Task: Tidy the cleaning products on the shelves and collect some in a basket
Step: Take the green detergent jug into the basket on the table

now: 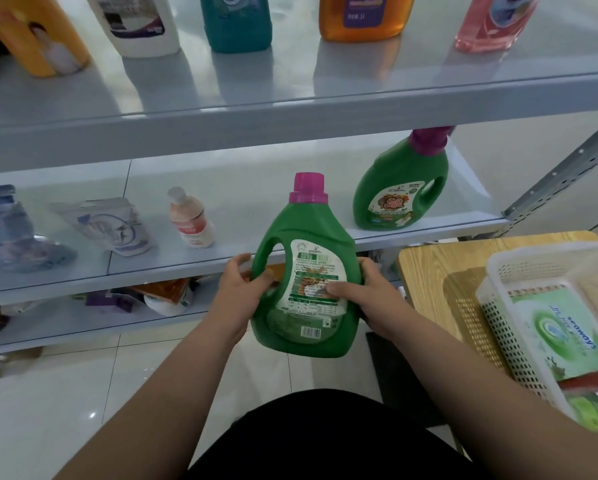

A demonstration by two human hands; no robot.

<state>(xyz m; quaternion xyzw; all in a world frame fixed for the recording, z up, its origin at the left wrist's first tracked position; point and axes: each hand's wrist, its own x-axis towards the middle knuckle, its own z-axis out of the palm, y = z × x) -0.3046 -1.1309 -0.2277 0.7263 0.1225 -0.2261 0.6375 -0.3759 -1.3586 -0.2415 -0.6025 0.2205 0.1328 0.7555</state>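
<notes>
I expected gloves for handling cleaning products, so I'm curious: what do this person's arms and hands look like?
No gloves: the left hand and right hand are bare, with no rings, watch or bracelet showing. Both forearms are uncovered, with no sleeve in view. Below them is a black garment on the body.

Glossy white floor tiles (light glinting off them); grey metal shelving; wooden table at right.
</notes>
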